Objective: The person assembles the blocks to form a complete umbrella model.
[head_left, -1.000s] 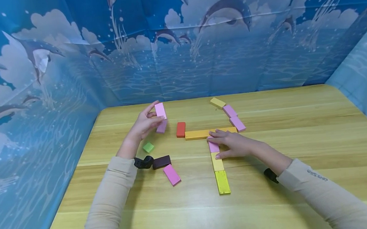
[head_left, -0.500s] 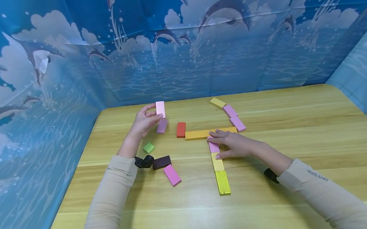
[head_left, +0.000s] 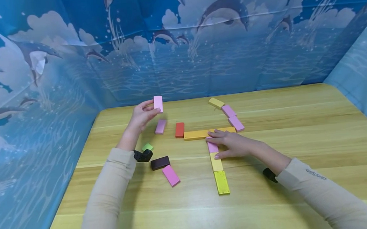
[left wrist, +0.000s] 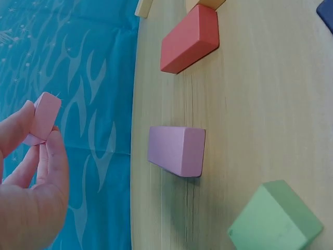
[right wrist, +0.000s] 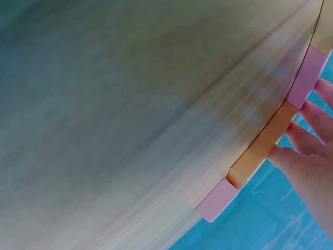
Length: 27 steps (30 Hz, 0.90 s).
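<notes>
We are seeing the left hand point(head_left: 142, 117) pinching a pink block point(head_left: 158, 104) between thumb and fingers, holding it raised off the table point(head_left: 183, 216) near the far edge. A lilac block point(head_left: 160, 127) is lying on the wood just below it, with a green block point(head_left: 147, 147) nearer the wrist and a red block point(head_left: 179, 130) touching the end of an orange strip point(head_left: 197, 135). We are finding the right hand point(head_left: 234, 144) resting with its fingers extended, spanning the strip and a small pink brick point(head_left: 213, 147), its thumb reaching a pale yellow brick point(head_left: 217, 163). A bright yellow brick point(head_left: 222, 182) is ending that row. Farther off, two mauve bricks point(head_left: 236, 123) and a yellow brick point(head_left: 216, 103) are forming a slanting line, while on the left a dark block point(head_left: 160, 163) is lying right beside a rose block point(head_left: 171, 176).
</notes>
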### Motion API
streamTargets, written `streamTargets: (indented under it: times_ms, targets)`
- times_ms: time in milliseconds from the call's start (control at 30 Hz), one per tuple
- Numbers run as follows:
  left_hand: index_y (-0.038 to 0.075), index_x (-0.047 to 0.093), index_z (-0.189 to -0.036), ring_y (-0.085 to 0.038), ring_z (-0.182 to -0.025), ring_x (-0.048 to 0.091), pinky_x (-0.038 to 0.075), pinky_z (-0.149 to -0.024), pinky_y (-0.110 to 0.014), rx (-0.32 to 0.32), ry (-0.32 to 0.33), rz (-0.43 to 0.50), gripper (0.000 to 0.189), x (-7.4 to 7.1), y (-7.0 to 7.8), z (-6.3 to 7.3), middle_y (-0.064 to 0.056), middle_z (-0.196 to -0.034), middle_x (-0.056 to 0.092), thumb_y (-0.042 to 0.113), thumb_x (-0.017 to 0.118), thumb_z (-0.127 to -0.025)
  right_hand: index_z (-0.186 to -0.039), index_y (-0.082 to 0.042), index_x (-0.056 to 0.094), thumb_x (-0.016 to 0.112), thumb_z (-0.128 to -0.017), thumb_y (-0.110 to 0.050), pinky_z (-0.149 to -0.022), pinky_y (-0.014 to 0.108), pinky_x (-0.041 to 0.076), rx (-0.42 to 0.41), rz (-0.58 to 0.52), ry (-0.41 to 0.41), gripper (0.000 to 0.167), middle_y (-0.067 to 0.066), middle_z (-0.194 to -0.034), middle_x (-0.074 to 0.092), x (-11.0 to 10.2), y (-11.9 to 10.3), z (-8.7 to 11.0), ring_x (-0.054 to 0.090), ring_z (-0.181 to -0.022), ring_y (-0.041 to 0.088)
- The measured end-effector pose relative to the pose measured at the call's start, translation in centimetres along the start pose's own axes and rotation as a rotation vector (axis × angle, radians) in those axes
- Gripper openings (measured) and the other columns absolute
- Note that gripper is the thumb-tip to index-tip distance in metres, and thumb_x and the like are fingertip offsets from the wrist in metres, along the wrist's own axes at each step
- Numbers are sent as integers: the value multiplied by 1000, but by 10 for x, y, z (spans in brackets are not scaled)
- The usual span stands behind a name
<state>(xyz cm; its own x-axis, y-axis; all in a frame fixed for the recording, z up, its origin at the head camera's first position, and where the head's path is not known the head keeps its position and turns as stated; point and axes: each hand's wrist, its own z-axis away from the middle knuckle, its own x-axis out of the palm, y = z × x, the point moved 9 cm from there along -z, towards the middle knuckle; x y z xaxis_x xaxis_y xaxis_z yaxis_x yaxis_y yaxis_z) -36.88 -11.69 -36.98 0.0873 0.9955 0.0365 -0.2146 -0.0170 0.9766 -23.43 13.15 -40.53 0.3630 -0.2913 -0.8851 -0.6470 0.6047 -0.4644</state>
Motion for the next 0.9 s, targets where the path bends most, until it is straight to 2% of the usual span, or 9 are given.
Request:
streamTargets:
  times_ms: [233, 433, 700, 767, 900]
  targets:
    - [2, 44, -137, -14, -90, 56, 48, -87, -25, 21, 2, -67, 55, 2, 2, -7, -10, -107, 51, -4, 62, -86, -140, -3, 42, 64, -87, -39, -104, 57, 24, 28, -2, -24, 68, 20, -146, 32, 2, 3, 0, 22, -135, 42]
    - [-3, 45, -135, -15, -91, 54, 44, -94, -35, 73, -5, -107, 52, 8, 2, -13, -13, -107, 51, -5, 62, -85, -140, -3, 42, 64, -87, -38, -105, 56, 23, 28, 0, -30, 68, 19, -146, 32, 1, 2, 0, 21, -135, 42]
    - [-4, 47, -133, -23, -100, 55, 42, -96, -39, 100, -29, -131, 49, 27, -4, -20, -22, -118, 53, -4, 61, -86, -140, -3, 41, 64, -87, -38, -104, 57, 23, 35, -7, -36, 68, 20, -147, 31, 1, 1, 0, 21, -135, 43]
    - [-4, 49, -132, -26, -104, 55, 42, -96, -40, 109, -31, -164, 48, 32, -5, -21, -23, -119, 54, -4, 61, -86, -140, -3, 41, 64, -87, -38, -104, 57, 23, 36, -11, -36, 68, 20, -147, 31, 2, 1, 0, 21, -135, 42]
    - [-2, 53, -129, -29, -110, 53, 43, -93, -40, 144, -29, -294, 45, 41, -8, -25, -22, -119, 57, -1, 64, -86, -140, -3, 41, 65, -87, -37, -104, 57, 23, 40, -8, -32, 67, 20, -146, 31, 1, 0, -1, 22, -135, 42]
